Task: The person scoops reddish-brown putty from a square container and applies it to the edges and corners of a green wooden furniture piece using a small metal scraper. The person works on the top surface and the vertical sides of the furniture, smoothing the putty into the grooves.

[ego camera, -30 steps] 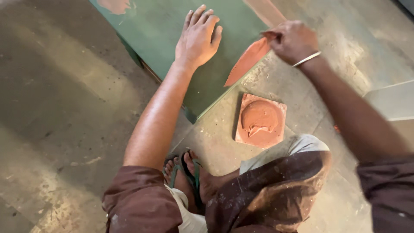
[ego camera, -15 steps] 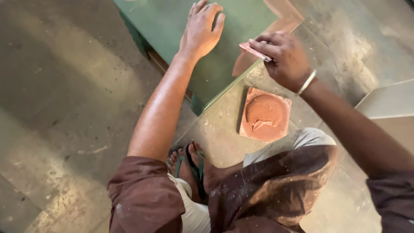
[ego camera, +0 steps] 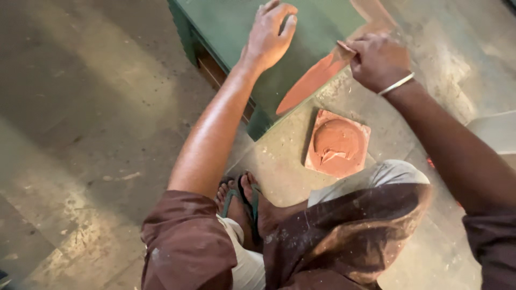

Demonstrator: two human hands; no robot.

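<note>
A worn concrete floor [ego camera: 97, 107], stained and dusty, fills the view, with a green panel [ego camera: 301, 32] lying on it at the top. The person squats over it, a sandalled foot [ego camera: 242, 201] showing between the knees.

The left hand [ego camera: 269, 35] lies flat on the panel, palm down, fingers spread slightly and pointing away from the body, holding nothing. Its forearm runs bare and straight back to a rolled brown sleeve [ego camera: 188, 241].

The right hand [ego camera: 376, 59] is curled closed around a thin flat blade [ego camera: 345, 47], of which only a short tip shows past the fingers. The tip touches the upper end of a reddish-brown streak [ego camera: 314, 80] that runs slantwise along the panel's near edge. A metal bangle [ego camera: 396, 84] sits on that wrist, and the arm reaches in from the lower right, bent at the elbow.

Just below the streak, on the floor near the right knee, sits a square slab [ego camera: 337, 144] with a mound of the same reddish paste on it, apart from both hands.
</note>
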